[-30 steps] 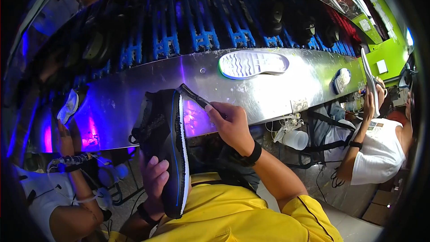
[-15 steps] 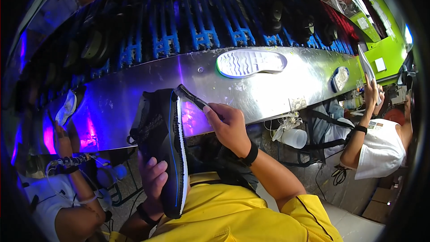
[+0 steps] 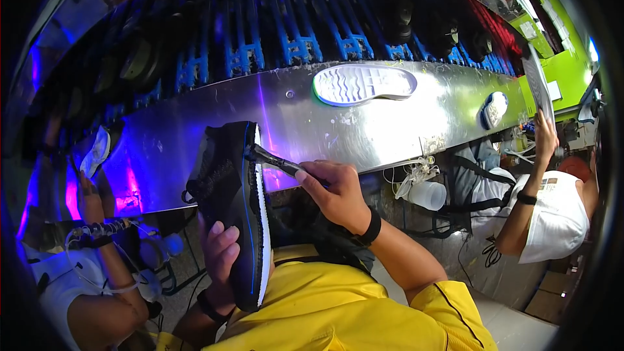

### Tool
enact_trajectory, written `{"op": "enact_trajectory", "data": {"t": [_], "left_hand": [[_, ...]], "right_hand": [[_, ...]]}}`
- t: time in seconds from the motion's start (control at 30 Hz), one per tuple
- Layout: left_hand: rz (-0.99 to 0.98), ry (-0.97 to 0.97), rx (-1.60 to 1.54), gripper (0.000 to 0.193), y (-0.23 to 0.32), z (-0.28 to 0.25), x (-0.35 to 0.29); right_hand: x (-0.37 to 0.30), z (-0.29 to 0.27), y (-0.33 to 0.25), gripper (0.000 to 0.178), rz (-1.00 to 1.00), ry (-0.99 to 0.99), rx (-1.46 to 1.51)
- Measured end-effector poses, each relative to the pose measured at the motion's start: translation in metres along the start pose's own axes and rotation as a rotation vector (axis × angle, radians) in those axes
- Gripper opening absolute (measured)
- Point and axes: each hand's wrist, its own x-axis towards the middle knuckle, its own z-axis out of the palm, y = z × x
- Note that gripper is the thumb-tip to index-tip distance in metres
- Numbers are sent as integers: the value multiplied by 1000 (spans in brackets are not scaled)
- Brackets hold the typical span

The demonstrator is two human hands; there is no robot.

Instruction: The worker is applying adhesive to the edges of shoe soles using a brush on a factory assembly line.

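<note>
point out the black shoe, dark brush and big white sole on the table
Black shoe (image 3: 242,218): head view, middle of its side.
Dark brush (image 3: 279,162): head view, on its handle.
Big white sole (image 3: 365,84): head view, middle of its upturned face.

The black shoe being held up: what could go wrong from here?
Only the left hand seems to support the black shoe, so it might slip. The right hand holds a dark brush-like tool against the shoe's side edge; a stray stroke could perhaps mark the dark upper.
</note>
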Motion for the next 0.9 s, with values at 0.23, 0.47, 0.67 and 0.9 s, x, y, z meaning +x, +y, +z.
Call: {"op": "enact_trajectory", "data": {"t": [0.23,0.47,0.67,0.9], "left_hand": [[-4,-39,2,71,-1,-7,0],[6,-48,31,73,-1,-11,9],[22,-41,42,72,-2,-12,12],[11,-80,14,79,-7,-15,9]], "right_hand": [[-11,-9,-13,20,-60,-63,-80],[-15,-14,-19,18,-87,-136,-70],[-20,-16,-24,18,-149,-121,-83],[-30,-28,-38,19,-94,-205,-51]]}}
